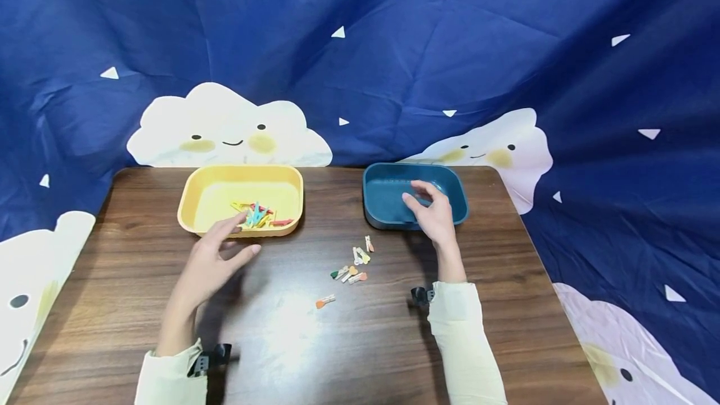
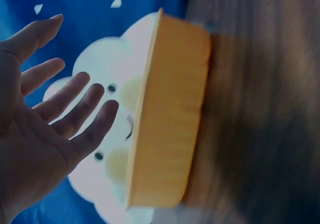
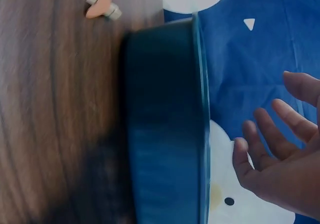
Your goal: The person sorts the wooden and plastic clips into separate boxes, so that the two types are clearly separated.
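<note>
My left hand (image 1: 209,267) hovers at the front rim of the yellow basin (image 1: 210,202), its fingers spread and nothing in them. Inside that basin lie several small colourful clothespins (image 1: 257,214) in yellow, red and blue. My right hand (image 1: 436,216), fingers loosely bent and holding nothing, is over the near right part of the dark blue basin (image 1: 382,205). In the right wrist view the right fingers (image 3: 270,139) stand above the rim level. Between the hands, several small clothespins with heart-shaped ends lie scattered, among them an orange one (image 1: 322,303) and a green one (image 1: 335,274).
Both basins stand at the back of the brown wooden table (image 1: 349,349), against a blue curtain (image 1: 360,67) printed with clouds and white triangles. A black wrist camera (image 1: 209,359) sits at the left sleeve, another black camera (image 1: 420,295) at the right one.
</note>
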The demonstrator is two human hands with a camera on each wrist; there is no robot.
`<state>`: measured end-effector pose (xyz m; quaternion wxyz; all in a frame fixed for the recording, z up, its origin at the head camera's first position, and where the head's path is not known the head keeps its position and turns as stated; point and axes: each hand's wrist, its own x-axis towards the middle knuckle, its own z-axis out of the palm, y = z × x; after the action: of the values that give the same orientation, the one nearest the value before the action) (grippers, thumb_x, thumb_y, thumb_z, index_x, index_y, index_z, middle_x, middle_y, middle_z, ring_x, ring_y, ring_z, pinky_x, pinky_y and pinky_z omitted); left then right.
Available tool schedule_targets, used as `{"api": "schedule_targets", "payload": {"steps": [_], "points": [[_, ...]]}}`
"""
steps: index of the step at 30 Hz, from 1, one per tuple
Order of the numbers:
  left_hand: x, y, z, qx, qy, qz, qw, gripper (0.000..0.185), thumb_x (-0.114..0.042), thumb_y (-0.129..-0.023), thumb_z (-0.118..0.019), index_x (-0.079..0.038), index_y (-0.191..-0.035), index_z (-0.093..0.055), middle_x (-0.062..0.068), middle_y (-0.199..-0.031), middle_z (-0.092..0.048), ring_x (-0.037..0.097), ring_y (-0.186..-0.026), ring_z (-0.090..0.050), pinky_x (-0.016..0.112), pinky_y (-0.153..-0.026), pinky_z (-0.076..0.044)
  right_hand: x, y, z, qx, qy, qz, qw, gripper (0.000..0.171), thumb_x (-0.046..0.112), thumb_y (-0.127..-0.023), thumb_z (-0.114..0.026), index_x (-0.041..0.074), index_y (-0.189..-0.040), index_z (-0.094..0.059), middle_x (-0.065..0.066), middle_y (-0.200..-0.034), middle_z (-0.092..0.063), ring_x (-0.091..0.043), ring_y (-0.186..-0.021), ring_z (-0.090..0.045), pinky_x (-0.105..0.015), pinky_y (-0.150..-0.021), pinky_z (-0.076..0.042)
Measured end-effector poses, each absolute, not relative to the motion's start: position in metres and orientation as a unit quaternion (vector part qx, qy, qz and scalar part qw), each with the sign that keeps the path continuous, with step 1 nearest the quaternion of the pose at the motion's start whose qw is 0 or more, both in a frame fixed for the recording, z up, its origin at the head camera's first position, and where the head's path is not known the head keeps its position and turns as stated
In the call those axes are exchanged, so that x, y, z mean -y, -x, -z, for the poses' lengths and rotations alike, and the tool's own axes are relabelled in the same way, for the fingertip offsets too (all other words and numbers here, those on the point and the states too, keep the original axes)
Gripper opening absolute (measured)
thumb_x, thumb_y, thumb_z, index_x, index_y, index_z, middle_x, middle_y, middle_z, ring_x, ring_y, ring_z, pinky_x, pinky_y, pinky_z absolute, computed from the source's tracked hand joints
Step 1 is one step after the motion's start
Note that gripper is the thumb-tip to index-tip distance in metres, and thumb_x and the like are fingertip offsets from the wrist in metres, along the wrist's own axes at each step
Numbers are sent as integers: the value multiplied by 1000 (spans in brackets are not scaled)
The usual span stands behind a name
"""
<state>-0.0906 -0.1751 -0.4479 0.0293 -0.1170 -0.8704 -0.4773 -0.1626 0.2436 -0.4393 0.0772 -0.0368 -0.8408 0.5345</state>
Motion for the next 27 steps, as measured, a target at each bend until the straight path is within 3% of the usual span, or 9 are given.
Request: {"api": "schedule_targets", "payload": {"steps": [2, 6, 14, 18, 23, 27], "points": [[166, 88, 453, 867, 123, 482, 14, 67, -18, -89, -80, -6, -148, -51, 19, -139, -55, 38, -120, -55, 54, -98, -49, -248, 161, 442, 844, 46, -529, 82, 41, 17, -95, -73, 1, -132, -64, -16, -135, -60, -34, -119, -56, -47, -99, -49], [147, 82, 463, 868, 131, 478, -18, 69, -22, -87, -82, -8, -147, -53, 17, -137, -58, 38, -120, -57, 57, -98, -48, -256, 161, 444, 849, 56, -517, 89, 43, 18, -95, -73, -2, -132, -63, -17, -135, -60, -34, -117, -57, -47, -98, -49], [117, 78, 479, 851, 156, 497, -69, 73, -20, -85, -84, -12, -150, -51, 16, -137, -58, 38, -123, -57, 55, -95, -52, -274, 163, 448, 849, 100, -504, 120, 44, 18, -95, -73, -1, -132, -63, -21, -132, -60, -35, -117, -55, -45, -95, -46], [106, 76, 488, 842, 157, 506, -101, 75, -22, -85, -84, -8, -149, -50, 18, -137, -58, 37, -121, -58, 52, -94, -53, -284, 165, 454, 846, 130, -498, 141, 43, 18, -93, -75, -1, -131, -64, -24, -129, -60, -34, -112, -55, -40, -91, -44], [95, 73, 499, 832, 173, 511, -129, 67, -19, -83, -86, -2, -141, -57, 16, -127, -62, 33, -111, -61, 46, -89, -54, -296, 168, 462, 848, 170, -479, 154, 43, 21, -92, -76, 2, -130, -66, -22, -126, -59, -30, -108, -53, -38, -88, -42], [88, 72, 507, 824, 200, 509, -149, 59, -14, -79, -88, -1, -131, -63, 12, -117, -66, 29, -102, -62, 44, -89, -53, -305, 170, 465, 850, 193, -463, 162, 44, 23, -92, -76, 2, -130, -66, -22, -128, -57, -33, -112, -53, -43, -91, -43]]}}
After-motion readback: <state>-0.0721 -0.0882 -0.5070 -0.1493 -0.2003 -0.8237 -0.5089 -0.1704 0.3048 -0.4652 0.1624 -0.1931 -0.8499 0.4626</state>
